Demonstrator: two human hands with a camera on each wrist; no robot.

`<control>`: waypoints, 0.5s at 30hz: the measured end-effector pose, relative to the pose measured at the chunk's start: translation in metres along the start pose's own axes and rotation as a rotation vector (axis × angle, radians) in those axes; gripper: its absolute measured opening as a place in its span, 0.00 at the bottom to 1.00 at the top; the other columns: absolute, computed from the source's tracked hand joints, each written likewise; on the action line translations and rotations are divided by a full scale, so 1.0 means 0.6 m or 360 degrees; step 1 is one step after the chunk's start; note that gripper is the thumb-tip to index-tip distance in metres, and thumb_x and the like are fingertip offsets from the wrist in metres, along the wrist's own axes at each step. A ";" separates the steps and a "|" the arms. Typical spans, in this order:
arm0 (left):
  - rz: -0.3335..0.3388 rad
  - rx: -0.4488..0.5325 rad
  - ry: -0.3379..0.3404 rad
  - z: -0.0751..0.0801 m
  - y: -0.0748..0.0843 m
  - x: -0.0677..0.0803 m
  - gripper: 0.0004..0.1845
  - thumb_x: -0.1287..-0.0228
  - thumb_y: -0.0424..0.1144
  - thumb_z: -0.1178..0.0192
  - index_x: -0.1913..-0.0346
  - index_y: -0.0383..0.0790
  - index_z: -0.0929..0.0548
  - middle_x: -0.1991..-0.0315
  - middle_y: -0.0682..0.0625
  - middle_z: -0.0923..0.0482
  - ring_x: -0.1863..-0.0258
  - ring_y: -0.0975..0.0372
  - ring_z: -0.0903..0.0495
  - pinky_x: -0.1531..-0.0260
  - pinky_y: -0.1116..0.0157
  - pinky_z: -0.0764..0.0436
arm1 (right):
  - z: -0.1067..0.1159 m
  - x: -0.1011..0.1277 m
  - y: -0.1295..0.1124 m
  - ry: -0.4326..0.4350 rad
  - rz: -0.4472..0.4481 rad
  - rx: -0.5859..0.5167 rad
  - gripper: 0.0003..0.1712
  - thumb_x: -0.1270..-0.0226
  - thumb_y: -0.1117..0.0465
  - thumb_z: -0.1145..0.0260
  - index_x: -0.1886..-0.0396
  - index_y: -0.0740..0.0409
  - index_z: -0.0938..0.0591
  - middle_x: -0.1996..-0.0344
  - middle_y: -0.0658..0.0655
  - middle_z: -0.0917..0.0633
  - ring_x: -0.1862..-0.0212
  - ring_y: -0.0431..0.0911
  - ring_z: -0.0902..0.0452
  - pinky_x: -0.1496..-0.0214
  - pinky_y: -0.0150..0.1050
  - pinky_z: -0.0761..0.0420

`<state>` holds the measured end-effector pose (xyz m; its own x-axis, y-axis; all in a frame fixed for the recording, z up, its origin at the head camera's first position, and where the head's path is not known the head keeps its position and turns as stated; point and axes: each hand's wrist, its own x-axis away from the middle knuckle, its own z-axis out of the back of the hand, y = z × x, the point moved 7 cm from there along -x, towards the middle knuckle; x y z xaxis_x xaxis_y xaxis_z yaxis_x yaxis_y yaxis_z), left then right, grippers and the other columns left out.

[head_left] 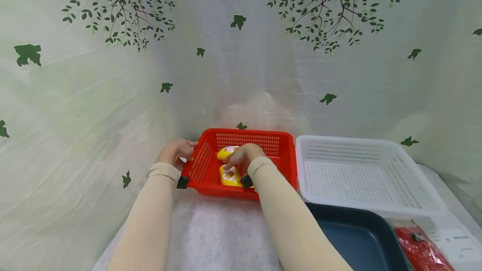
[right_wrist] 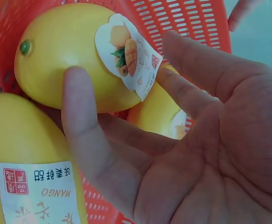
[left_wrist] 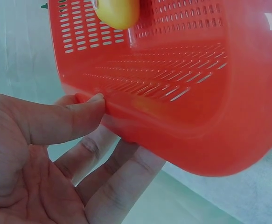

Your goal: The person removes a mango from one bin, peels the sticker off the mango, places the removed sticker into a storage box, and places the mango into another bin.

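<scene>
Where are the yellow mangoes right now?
The mangoes lie inside the red basket, left of the white basket in the head view. The right hand reaches in onto them, while the left hand holds the red basket's left rim.

White perforated plastic basket (head_left: 361,170) sits on the white fuzzy table cover (head_left: 218,237), dark blue plastic tray (head_left: 357,237) just in front of it. Red packet (head_left: 419,250) and white printed sheet (head_left: 457,241) lie at the tray's right. Backdrop: pale cloth with green leaf print (head_left: 94,74).
</scene>
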<state>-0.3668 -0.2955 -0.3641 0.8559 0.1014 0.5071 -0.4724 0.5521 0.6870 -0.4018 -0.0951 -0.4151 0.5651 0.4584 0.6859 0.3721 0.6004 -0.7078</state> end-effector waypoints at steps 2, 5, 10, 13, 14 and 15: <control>0.0008 0.0016 0.0025 0.001 -0.002 0.000 0.40 0.23 0.23 0.46 0.13 0.46 0.45 0.17 0.34 0.40 0.42 0.41 0.19 0.40 0.47 0.12 | -0.003 -0.006 0.000 -0.0026 -0.0012 0.0029 0.35 0.22 0.61 0.32 0.19 0.47 0.27 0.23 0.65 0.30 0.32 0.56 0.33 0.31 0.50 0.16; 0.0002 0.0018 0.0054 0.003 -0.004 -0.005 0.41 0.24 0.23 0.45 0.14 0.47 0.43 0.18 0.35 0.38 0.44 0.41 0.18 0.42 0.48 0.11 | -0.008 -0.009 -0.001 -0.0062 -0.0029 0.0069 0.35 0.22 0.63 0.33 0.18 0.45 0.28 0.24 0.65 0.30 0.33 0.56 0.33 0.33 0.49 0.15; -0.0010 -0.0029 0.0076 0.009 -0.010 -0.021 0.41 0.25 0.23 0.43 0.14 0.47 0.42 0.17 0.36 0.38 0.46 0.43 0.17 0.45 0.49 0.09 | -0.013 -0.013 -0.003 -0.0068 -0.0053 0.0040 0.35 0.23 0.65 0.33 0.20 0.44 0.26 0.28 0.65 0.26 0.34 0.56 0.31 0.39 0.47 0.12; 0.0003 -0.0044 0.0103 0.012 -0.015 -0.034 0.40 0.25 0.24 0.42 0.14 0.47 0.41 0.18 0.37 0.36 0.48 0.44 0.16 0.48 0.50 0.08 | -0.013 -0.017 -0.003 -0.0053 -0.0045 0.0061 0.34 0.24 0.65 0.31 0.21 0.44 0.24 0.31 0.64 0.24 0.35 0.56 0.30 0.42 0.46 0.11; 0.0005 -0.0045 0.0109 0.012 -0.016 -0.036 0.40 0.25 0.24 0.42 0.14 0.47 0.41 0.18 0.37 0.35 0.49 0.44 0.15 0.48 0.50 0.08 | -0.012 -0.018 -0.003 -0.0048 -0.0041 0.0074 0.34 0.25 0.65 0.30 0.21 0.44 0.24 0.31 0.64 0.24 0.35 0.56 0.30 0.43 0.46 0.10; 0.0008 -0.0047 0.0113 0.012 -0.016 -0.039 0.40 0.25 0.24 0.42 0.14 0.47 0.40 0.18 0.37 0.35 0.49 0.43 0.15 0.49 0.50 0.08 | -0.011 -0.019 -0.003 -0.0046 -0.0036 0.0087 0.34 0.25 0.64 0.30 0.22 0.44 0.24 0.31 0.64 0.24 0.35 0.56 0.30 0.42 0.46 0.10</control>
<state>-0.3835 -0.3094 -0.3788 0.8668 0.1619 0.4717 -0.4712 0.5755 0.6684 -0.4040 -0.1058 -0.4225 0.5352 0.4626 0.7069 0.3435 0.6453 -0.6823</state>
